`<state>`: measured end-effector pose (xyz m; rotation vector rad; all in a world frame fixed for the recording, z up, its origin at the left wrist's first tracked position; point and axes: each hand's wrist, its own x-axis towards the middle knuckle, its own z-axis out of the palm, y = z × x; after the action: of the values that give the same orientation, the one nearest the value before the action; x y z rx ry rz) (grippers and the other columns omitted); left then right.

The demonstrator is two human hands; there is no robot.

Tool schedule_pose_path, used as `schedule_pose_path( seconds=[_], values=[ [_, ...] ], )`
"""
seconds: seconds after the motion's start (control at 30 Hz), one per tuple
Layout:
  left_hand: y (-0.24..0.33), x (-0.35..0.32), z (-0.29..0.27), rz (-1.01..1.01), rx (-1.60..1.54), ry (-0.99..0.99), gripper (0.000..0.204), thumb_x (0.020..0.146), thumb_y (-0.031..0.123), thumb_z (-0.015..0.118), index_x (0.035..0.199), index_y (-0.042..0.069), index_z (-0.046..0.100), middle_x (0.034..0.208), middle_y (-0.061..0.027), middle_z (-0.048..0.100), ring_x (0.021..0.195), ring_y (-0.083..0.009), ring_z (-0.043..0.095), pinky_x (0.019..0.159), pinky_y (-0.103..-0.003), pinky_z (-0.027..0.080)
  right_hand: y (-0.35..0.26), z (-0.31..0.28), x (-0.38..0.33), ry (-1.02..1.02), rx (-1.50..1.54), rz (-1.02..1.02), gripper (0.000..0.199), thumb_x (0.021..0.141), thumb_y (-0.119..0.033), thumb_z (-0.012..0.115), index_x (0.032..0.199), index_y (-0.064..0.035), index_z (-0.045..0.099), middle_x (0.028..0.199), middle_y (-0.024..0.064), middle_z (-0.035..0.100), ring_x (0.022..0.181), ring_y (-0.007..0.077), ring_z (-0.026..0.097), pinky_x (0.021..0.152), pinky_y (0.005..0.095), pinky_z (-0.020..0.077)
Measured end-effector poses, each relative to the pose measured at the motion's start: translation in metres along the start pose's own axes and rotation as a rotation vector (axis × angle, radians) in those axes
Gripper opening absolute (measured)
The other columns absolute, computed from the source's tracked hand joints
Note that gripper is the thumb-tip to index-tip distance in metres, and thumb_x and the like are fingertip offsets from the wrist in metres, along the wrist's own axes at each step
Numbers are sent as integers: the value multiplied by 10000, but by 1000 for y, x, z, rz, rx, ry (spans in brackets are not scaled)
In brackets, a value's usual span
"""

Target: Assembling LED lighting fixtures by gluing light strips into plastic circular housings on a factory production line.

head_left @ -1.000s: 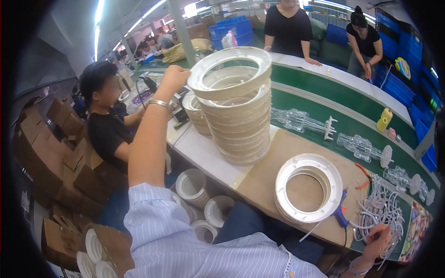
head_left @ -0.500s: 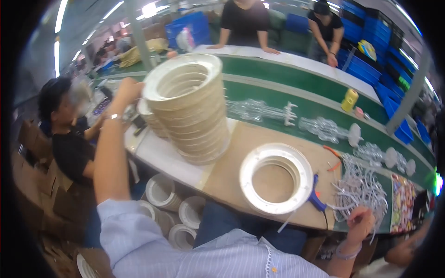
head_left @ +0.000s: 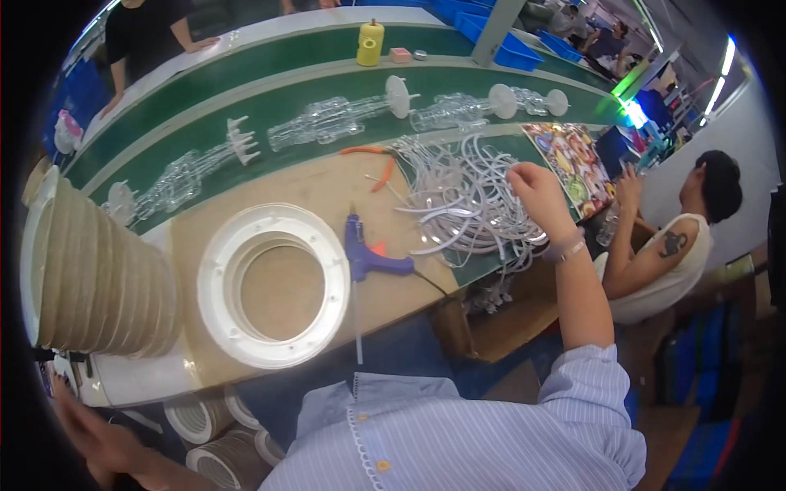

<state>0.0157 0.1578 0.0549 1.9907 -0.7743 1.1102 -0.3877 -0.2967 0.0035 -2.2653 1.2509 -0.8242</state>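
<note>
White tubes (head_left: 475, 221) tangled beside a curled right hand (head_left: 536, 192)

Right of the blue glue gun (head_left: 354, 245) lie the tubes, the right hand at their far edge, fingers curled together; whether one is pinched there cannot be told; well left of the gun the left hand (head_left: 94, 430) is blurred at the rim, its fingers apart or together I cannot tell; pulling one tube could drag its tangled neighbours, perhaps snagging the orange pliers (head_left: 367, 150) above the gun; a tugged cord (head_left: 430, 282) could swing the gun against the short ring stack (head_left: 217, 286) just left of it; the tall ring stack (head_left: 106, 270), farther left, might topple if brushed.
</note>
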Motion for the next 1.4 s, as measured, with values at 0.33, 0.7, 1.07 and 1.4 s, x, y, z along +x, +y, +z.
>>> schedule_pose_path(
  seconds=[0.33, 0.7, 1.07, 1.4],
  values=[
    [113, -99, 85, -44, -382, -737, 315, 700, 41, 561, 1010, 17, 508, 986, -151, 421, 937, -292, 403, 846, -356, 307, 8, 57, 8, -53, -494, -17, 278, 710, -215, 601, 856, 21, 578, 720, 155, 595, 681, 296, 572, 621, 362, 443],
    [106, -98, 75, -36, -453, -624, 306, 712, 18, 531, 1016, 12, 495, 995, -156, 413, 937, -283, 401, 843, -345, 305, 0, -8, 37, -169, 606, 471, 71, 794, -159, 567, 812, -90, 562, 622, -54, 495, 484, 24, 404, 449, 166, 349],
    [135, -76, 71, -28, -693, -708, 314, 671, 4, 524, 981, -7, 478, 968, -145, 434, 905, -269, 426, 839, -337, 313, -44, -95, 94, 157, 1450, 261, 77, 846, -38, 456, 886, 23, 478, 701, 60, 511, 557, 88, 495, 480, 136, 450],
    [175, -52, 69, 1, -912, -1134, 506, 629, 31, 552, 1111, -18, 407, 991, -113, 443, 940, -205, 424, 880, -301, 304, -68, -87, 105, 345, 1046, 54, 67, 775, -81, 568, 797, -26, 537, 631, 31, 521, 512, 104, 495, 483, 214, 434]
  ],
)
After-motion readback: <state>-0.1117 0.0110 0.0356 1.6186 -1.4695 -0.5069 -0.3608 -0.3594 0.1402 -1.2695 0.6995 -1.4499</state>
